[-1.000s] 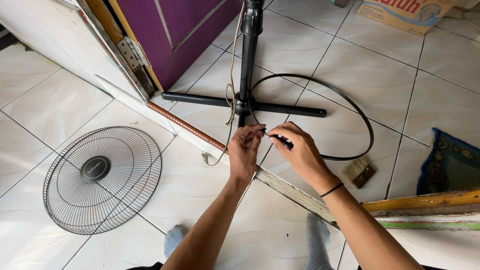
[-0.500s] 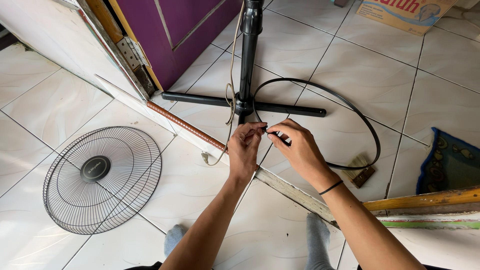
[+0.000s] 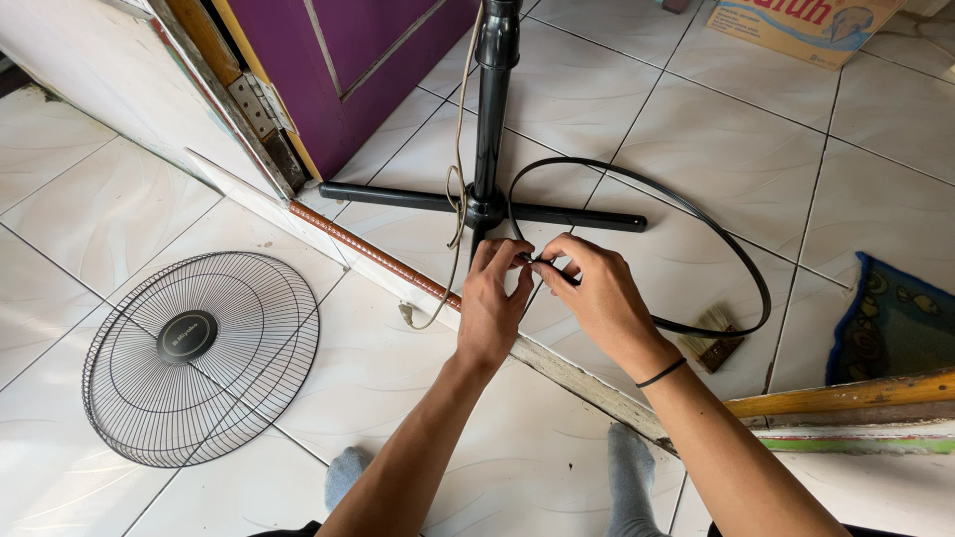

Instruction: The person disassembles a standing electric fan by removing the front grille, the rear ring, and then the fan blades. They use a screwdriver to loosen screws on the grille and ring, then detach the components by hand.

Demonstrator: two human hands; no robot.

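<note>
A thin black plastic ring [image 3: 696,214] loops over the tiled floor, its two loose ends meeting between my hands. My left hand [image 3: 494,303] pinches one end with its fingertips. My right hand [image 3: 600,298], a black band on its wrist, grips the other end right beside it. Both hands hover in front of the black cross-shaped fan stand [image 3: 484,204] and its upright pole. A round black wire fan grille [image 3: 199,358] lies flat on the floor to the left.
A purple door [image 3: 348,60] with a hinge stands at the top left above a wooden threshold strip [image 3: 368,254]. A small brush [image 3: 711,341] lies under the ring at the right. A cardboard box [image 3: 806,25], a mat [image 3: 895,323] and my socked feet [image 3: 637,467] are also in view.
The ring has widened and swung right and down, now crossing over the brush. My hands rose slightly and drew closer at the ring's ends.
</note>
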